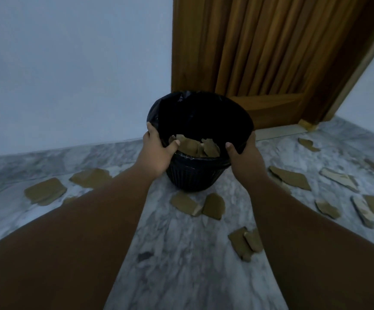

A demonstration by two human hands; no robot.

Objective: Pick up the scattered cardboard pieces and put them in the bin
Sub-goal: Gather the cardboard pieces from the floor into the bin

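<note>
A black ribbed bin (195,175) lined with a black bag stands on the marble floor, tilted slightly toward me. Several torn brown cardboard pieces (200,147) lie inside it. My left hand (157,151) grips the bin's left rim, thumb over the edge. On the right rim, my right hand (245,153) holds on the same way. Loose cardboard pieces lie scattered around: two just in front of the bin (204,205), some at the left (45,191), many at the right (291,177) and a pair near my right forearm (244,242).
A wooden door (271,52) with a raised threshold stands behind the bin. A pale wall (69,74) runs along the left. The grey marble floor (181,265) stretches toward me between my forearms.
</note>
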